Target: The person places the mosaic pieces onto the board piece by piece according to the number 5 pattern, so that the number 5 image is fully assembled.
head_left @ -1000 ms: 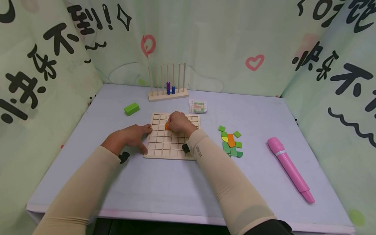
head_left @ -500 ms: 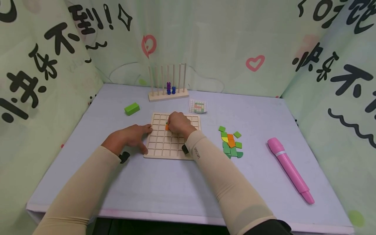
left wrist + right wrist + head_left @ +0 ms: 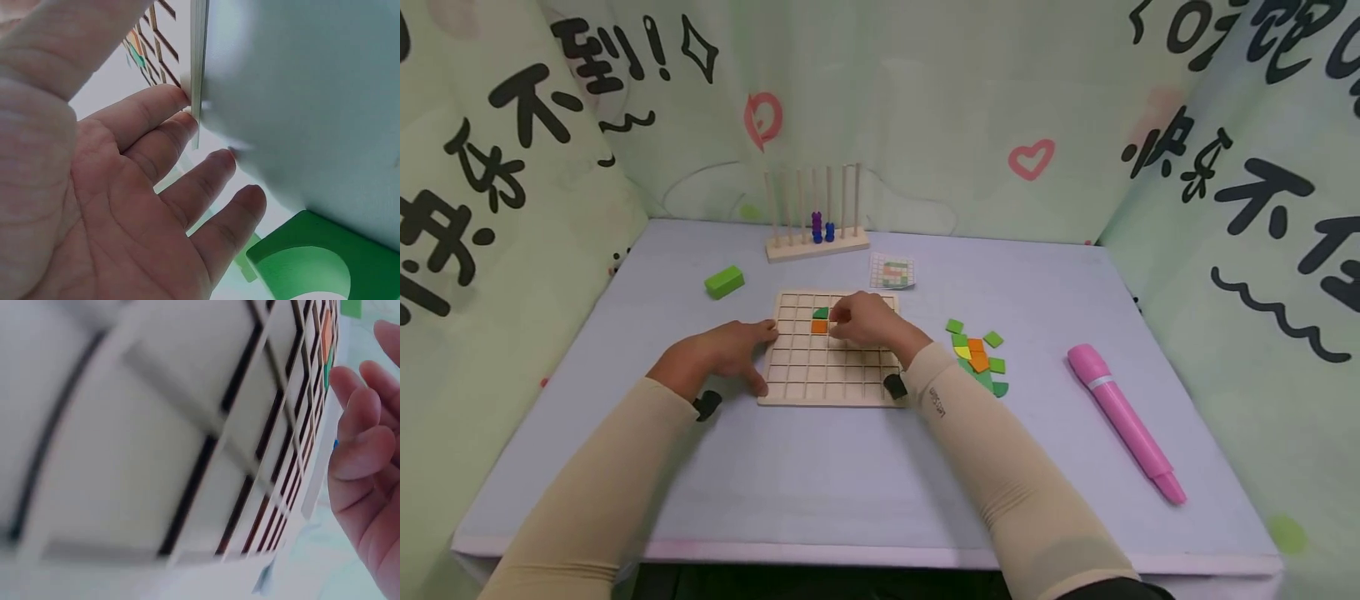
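Note:
A wooden grid board lies on the table. In its upper part sit a green piece with a slanted side and, just below it, an orange square. My left hand rests at the board's left edge, fingers spread; in the left wrist view its fingertips touch the board's rim. Over the board's upper right, beside the two pieces, is my right hand. Its fingers are loosely bent in the right wrist view, and nothing shows between them. That hand and sleeve hide the board's right part.
Loose green, yellow and orange pieces lie right of the board, partly behind the right sleeve. A pattern card, a peg rack with beads and a green block stand behind. A pink marker-shaped stick lies far right.
My right hand has drawn back rightward from the two pieces, so the green one and orange square now show fully. The left hand keeps its place at the board. The head view has shifted slightly.

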The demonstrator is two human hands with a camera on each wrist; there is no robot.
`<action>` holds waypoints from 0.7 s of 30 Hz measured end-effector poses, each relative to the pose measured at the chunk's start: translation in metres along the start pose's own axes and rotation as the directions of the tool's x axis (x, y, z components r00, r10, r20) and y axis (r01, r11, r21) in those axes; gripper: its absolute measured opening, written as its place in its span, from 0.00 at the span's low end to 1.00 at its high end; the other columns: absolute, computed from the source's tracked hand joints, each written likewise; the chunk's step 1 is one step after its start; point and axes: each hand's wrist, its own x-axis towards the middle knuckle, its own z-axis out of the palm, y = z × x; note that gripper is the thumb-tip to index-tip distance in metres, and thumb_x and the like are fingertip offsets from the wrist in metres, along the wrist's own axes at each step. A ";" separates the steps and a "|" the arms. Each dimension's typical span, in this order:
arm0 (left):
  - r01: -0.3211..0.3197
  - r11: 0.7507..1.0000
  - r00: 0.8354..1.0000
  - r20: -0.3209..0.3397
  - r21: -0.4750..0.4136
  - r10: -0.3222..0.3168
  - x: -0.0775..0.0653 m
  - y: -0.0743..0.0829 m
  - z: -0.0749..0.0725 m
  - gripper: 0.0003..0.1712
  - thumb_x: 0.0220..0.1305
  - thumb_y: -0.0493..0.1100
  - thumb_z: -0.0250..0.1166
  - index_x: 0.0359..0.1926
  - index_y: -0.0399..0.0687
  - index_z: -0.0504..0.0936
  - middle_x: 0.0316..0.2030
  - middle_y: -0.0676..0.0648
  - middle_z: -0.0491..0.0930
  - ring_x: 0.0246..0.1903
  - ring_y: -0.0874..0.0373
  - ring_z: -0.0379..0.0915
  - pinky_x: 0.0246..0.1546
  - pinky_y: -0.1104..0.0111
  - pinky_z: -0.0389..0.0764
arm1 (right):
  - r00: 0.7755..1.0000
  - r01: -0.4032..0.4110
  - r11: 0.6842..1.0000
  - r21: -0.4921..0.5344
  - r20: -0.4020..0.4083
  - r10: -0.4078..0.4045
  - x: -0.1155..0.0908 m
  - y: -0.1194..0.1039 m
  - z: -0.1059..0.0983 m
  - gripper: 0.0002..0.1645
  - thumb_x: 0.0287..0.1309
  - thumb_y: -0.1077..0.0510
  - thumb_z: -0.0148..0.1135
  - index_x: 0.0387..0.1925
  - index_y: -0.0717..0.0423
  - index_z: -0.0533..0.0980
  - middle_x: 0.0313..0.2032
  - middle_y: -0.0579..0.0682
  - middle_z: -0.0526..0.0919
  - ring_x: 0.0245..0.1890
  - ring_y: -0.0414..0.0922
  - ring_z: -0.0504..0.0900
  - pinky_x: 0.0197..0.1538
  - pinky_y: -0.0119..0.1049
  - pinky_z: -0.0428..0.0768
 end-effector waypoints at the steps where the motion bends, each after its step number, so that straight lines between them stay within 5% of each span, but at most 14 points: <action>1: -0.004 1.000 1.000 0.000 0.000 0.004 -0.001 0.000 0.000 0.62 0.52 0.53 0.83 0.80 0.42 0.59 0.83 0.41 0.49 0.79 0.34 0.49 0.76 0.41 0.58 | 1.000 0.005 1.000 0.009 -0.003 -0.005 -0.004 0.003 -0.002 0.18 0.70 0.53 0.66 0.56 0.57 0.83 0.48 0.52 0.87 0.46 0.47 0.81 0.55 0.42 0.81; 7: -0.006 1.000 1.000 -0.006 -0.005 0.006 -0.001 0.000 0.001 0.62 0.52 0.53 0.83 0.80 0.42 0.59 0.83 0.41 0.49 0.79 0.33 0.49 0.76 0.41 0.58 | 0.999 -0.002 1.000 0.024 -0.045 0.003 -0.027 0.029 -0.012 0.18 0.70 0.51 0.66 0.54 0.56 0.83 0.45 0.50 0.86 0.45 0.47 0.80 0.52 0.42 0.79; 16: -0.019 1.000 1.000 -0.019 0.022 0.020 0.000 0.001 0.003 0.60 0.53 0.53 0.82 0.80 0.42 0.60 0.83 0.42 0.49 0.78 0.32 0.49 0.76 0.41 0.59 | 0.987 -0.126 0.990 0.062 -0.090 0.131 -0.063 0.067 -0.033 0.19 0.69 0.50 0.66 0.56 0.55 0.82 0.47 0.52 0.84 0.43 0.48 0.79 0.44 0.40 0.79; 21: -0.035 0.998 0.999 -0.020 0.048 0.036 0.001 0.001 0.002 0.61 0.52 0.55 0.82 0.79 0.40 0.60 0.82 0.40 0.49 0.78 0.31 0.50 0.76 0.41 0.59 | 0.972 -0.204 0.975 0.085 -0.101 0.212 -0.081 0.086 -0.043 0.22 0.70 0.50 0.65 0.59 0.56 0.80 0.51 0.53 0.83 0.47 0.50 0.78 0.48 0.42 0.79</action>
